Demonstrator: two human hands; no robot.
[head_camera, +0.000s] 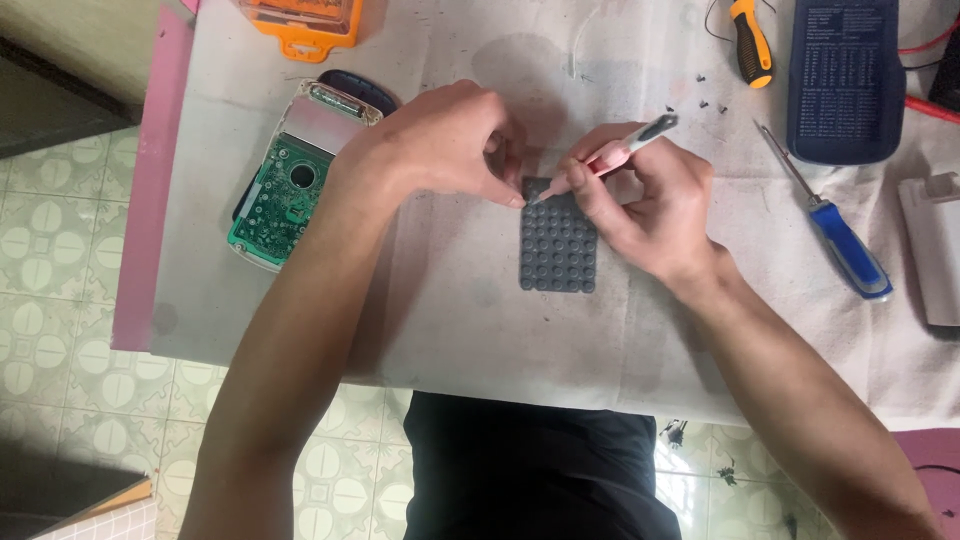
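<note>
Left hand (440, 140) fingers pinched; right hand (640, 205) fisted

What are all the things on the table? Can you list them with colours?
rubber keypad: 1, grey, table centre
pen-like tool: 1, pink and grey, in right hand
circuit board in casing: 1, green, left
orange case: 1, top left
blue screwdriver: 1, right
orange-black screwdriver: 1, top
dark blue cover: 1, top right
small screws: a few, black, top
white cloth: 1, covers table
left hand: touching keypad's top edge
right hand: gripping the tool
</note>
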